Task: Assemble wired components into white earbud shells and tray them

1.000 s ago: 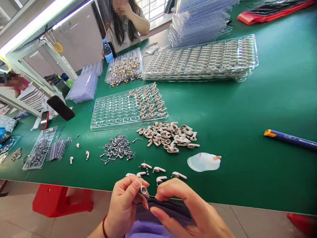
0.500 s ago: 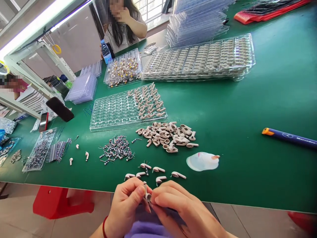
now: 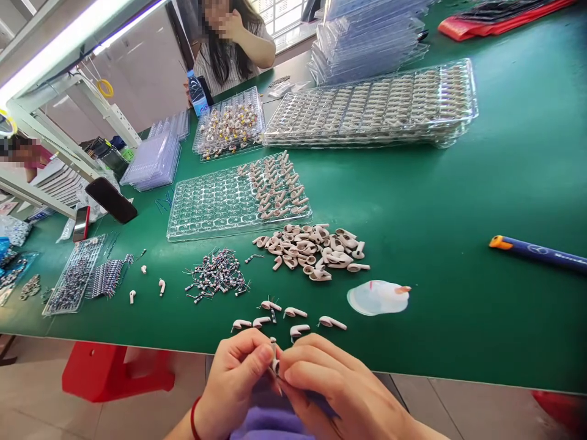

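My left hand point(image 3: 238, 382) and my right hand point(image 3: 339, 391) meet at the near table edge, both pinching one small beige earbud shell point(image 3: 274, 360) between their fingertips. Just beyond them several more shells point(image 3: 293, 315) lie in a loose row on the green mat. A pile of beige shells point(image 3: 312, 250) sits further out, with a heap of small wired parts point(image 3: 215, 275) to its left. A clear cell tray point(image 3: 233, 201), partly filled with shells on its right side, lies behind the pile.
A white round dish point(image 3: 378, 298) lies right of the row. A blue-and-orange tool point(image 3: 536, 252) rests at far right. Filled clear trays point(image 3: 376, 107) and stacked trays point(image 3: 362, 36) stand at the back. A person point(image 3: 229, 43) sits across the table. A red stool point(image 3: 114, 373) stands below left.
My right hand's fingers closed in from an open spread onto the shell that my left hand was holding up. Both hands now pinch it together.
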The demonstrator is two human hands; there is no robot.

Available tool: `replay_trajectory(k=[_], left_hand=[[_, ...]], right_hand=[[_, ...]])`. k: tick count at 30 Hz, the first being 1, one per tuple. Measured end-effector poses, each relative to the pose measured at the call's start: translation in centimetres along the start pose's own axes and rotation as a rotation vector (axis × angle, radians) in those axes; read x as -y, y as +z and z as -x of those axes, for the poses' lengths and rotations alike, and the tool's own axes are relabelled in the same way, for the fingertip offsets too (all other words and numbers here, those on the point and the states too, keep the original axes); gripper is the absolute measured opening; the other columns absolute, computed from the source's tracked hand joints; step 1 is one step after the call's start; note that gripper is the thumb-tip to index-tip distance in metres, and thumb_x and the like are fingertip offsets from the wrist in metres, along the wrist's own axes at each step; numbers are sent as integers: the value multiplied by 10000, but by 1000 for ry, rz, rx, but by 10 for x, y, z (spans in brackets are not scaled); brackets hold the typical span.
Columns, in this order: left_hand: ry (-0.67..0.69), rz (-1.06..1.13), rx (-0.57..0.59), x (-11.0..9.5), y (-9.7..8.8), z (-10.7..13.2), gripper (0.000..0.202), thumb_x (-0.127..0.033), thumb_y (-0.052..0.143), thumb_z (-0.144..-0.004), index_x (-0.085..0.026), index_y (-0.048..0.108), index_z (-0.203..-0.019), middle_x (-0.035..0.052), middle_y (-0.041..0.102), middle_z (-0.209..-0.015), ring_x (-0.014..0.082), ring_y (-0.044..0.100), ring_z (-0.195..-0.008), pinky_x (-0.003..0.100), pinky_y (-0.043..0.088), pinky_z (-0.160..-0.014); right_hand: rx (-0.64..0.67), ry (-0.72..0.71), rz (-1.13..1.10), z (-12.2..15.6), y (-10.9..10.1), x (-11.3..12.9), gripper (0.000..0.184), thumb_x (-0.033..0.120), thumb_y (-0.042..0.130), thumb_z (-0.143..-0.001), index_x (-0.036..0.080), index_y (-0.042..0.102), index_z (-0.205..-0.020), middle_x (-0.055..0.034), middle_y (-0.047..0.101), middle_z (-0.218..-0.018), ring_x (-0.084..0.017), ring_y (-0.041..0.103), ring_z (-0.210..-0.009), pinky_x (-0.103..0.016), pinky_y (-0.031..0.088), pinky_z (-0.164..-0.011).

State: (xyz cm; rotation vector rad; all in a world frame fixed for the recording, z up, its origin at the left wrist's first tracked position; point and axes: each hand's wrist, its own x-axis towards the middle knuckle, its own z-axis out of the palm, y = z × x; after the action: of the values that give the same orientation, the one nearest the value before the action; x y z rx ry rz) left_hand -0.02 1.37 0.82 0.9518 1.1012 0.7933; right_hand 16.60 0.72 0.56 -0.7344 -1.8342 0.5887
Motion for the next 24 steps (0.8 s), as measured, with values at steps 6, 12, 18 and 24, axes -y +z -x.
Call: replay_trajectory(k=[6, 12, 18, 24], left_hand=[[-7, 8, 54, 3, -4, 0, 411, -498, 653, -841, -149, 571, -641, 12, 577, -603, 120, 510, -566, 242, 385, -593], [-60, -8, 65, 1, -4, -1, 422, -526, 677, -808, -151, 563, -653, 1, 561, -600, 116, 507, -555, 235, 384, -573], [-95, 29, 84, 0, -4, -1, 443, -554, 690, -779, -151, 560, -651, -6, 526, -586, 114, 493, -539, 237, 377, -565], [-106, 69, 88, 3, -4, -3, 434, -533, 691, -791, -146, 561, -643, -10, 524, -559, 108, 494, -525, 233, 387, -569]], right_hand=[[48, 16, -8, -1, -5, 1, 274, -22, 444, -886, 221, 456, -1013, -6, 629, -749, -138, 541, -637, -252, 480, -583], [127, 41, 8, -6, -10, 2, 251, -13, 406, -895, 228, 468, -930, 8, 602, -703, -131, 523, -618, -233, 468, -559], [181, 49, 22, -8, -16, 1, 241, 4, 400, -898, 226, 489, -868, 6, 587, -691, -130, 522, -604, -233, 480, -553], [149, 30, 8, -5, -14, 0, 247, -14, 399, -885, 222, 471, -890, 5, 604, -707, -128, 523, -610, -233, 483, -559]])
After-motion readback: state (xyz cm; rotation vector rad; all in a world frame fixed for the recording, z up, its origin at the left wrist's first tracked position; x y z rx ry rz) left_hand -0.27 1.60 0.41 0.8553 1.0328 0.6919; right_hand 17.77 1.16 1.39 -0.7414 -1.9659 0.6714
